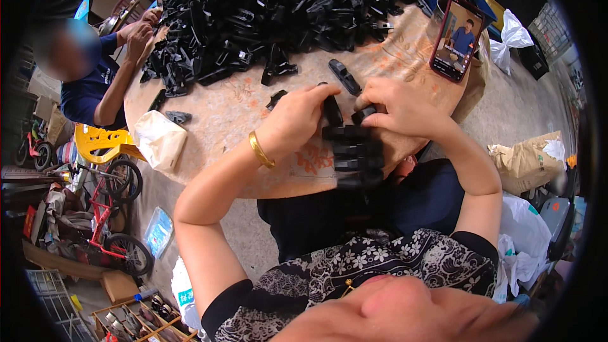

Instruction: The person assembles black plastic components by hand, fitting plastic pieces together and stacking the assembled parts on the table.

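Note:
A stack of joined black plastic clips [356,155] runs from the round table's near edge toward my lap. My left hand [299,117], with a gold bangle on the wrist, holds a black clip at the top of that stack. My right hand [398,109] pinches another black clip against the same spot, so both hands meet over the stack's upper end. A single black clip [344,76] lies loose just beyond my fingers. A big heap of black plastic clips [278,9] covers the far half of the table [221,111].
A phone [456,38] playing a video leans upright at the table's right side. Another person [104,76] in a blue shirt sits at the left, hands at the heap. A white bag [159,139] hangs at the table's left edge. A bicycle [104,215] and sacks stand around.

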`<state>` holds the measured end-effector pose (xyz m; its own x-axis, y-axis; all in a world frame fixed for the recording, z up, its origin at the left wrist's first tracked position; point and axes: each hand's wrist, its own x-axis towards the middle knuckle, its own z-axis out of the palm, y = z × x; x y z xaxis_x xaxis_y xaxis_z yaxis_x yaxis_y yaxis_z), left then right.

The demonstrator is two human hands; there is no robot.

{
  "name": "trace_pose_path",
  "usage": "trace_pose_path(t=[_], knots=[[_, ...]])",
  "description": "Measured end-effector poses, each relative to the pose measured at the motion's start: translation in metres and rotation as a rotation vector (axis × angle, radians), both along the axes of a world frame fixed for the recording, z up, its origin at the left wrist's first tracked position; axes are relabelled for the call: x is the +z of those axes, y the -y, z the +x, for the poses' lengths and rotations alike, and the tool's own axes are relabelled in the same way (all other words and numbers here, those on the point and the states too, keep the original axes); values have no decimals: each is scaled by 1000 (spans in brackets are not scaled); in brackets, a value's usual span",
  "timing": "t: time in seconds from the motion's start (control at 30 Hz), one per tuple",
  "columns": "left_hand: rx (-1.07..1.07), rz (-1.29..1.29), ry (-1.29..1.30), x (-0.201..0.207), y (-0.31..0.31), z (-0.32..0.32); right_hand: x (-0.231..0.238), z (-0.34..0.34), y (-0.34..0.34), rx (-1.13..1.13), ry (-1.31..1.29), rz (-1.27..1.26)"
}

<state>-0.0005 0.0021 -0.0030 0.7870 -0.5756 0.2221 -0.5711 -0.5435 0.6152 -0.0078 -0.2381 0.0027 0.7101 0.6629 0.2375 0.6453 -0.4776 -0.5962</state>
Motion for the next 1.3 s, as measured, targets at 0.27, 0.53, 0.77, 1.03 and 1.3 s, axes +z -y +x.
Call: trace_pose_path(t=[0.27, 0.53, 0.77, 1.03, 1.3], knots=[[7, 62, 180, 3, 1, -3, -5, -4, -5, -174, 208, 132], [115, 53, -49, 6, 0, -8, -1, -6, -5, -160, 273, -29], [82, 64, 47, 11, 4, -9, -8, 0, 5, -130, 265, 24], [74, 43, 36, 5, 6, -9, 0, -2, -5, -83, 309, -25], [-61, 53, 56, 5, 3, -6, 3, 12, -13, 49, -9, -6]])
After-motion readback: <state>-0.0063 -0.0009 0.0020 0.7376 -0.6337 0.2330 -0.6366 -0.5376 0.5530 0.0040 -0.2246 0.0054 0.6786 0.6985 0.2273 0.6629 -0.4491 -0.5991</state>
